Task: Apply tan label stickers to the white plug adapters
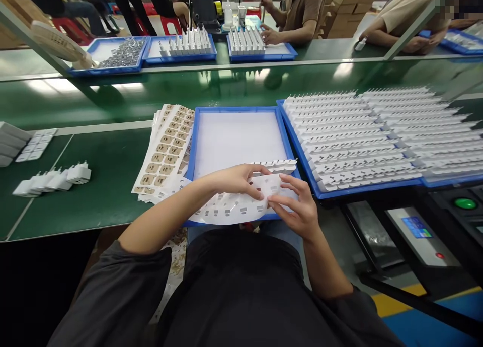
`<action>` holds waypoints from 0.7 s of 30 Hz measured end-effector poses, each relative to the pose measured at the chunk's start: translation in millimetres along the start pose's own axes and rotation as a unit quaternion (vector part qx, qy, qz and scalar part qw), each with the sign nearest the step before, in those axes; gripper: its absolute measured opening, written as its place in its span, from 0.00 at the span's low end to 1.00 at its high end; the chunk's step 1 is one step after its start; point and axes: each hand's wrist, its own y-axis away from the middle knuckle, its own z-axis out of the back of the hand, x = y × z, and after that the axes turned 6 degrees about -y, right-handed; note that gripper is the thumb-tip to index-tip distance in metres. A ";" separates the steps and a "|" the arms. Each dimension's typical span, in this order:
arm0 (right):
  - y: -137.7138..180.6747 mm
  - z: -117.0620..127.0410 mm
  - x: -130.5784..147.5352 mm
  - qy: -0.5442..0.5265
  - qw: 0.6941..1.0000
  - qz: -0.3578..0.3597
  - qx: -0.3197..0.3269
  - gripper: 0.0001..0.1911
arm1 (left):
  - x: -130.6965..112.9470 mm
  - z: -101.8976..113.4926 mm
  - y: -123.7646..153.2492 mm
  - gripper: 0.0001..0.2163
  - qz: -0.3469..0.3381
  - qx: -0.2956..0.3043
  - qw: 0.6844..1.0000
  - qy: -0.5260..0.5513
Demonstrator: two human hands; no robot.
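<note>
A white translucent label sheet with rows of small cut-out shapes curves over the front of the blue tray. My left hand reaches over it from the left, thumb and fingers closed on its right-hand part. From the right, my right hand pinches the same sheet near its right end, thumb and forefinger together and the other fingers bent. Whether a single label is between those fingertips is too small to tell. Just beyond my hands, a row of white plug housings stands in the tray, partly covered by my left hand.
Left of the tray lies a stack of brown-and-white label sheets. Several white plug adapters sit farther left. On the right, blue trays hold many rows of white plug parts. Across the bench, co-workers' hands are near other trays.
</note>
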 end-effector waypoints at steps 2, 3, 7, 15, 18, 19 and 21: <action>0.2 -0.1 -0.6 -0.001 1.000 0.017 -0.009 0.20 | -0.2 -0.9 1.3 0.32 0.008 0.010 1.000 0.023; 0.9 -0.4 -0.8 0.000 1.000 0.023 -0.015 0.20 | 0.5 -1.6 1.8 0.32 0.010 0.015 0.999 0.033; 4.9 -2.3 -0.9 -0.008 0.998 0.034 -0.054 0.17 | 8.7 -4.0 1.9 0.33 0.015 0.024 0.997 0.066; 13.0 -3.0 -4.8 -0.233 0.957 -0.087 -0.151 0.04 | -2.0 1.6 44.4 0.34 0.030 -0.057 0.998 -0.016; 14.6 -3.4 -7.3 -0.289 0.933 -0.137 -0.162 0.04 | 8.5 -7.3 116.0 0.26 0.036 -0.155 0.976 -0.150; 14.9 -4.3 -8.5 -0.292 0.933 -0.150 -0.149 0.05 | 21.4 -12.7 143.7 0.24 0.059 -0.190 0.963 -0.183; 14.8 -7.3 -10.9 -0.288 0.937 -0.164 -0.115 0.06 | 58.1 -25.1 195.9 0.23 0.155 -0.287 0.922 -0.208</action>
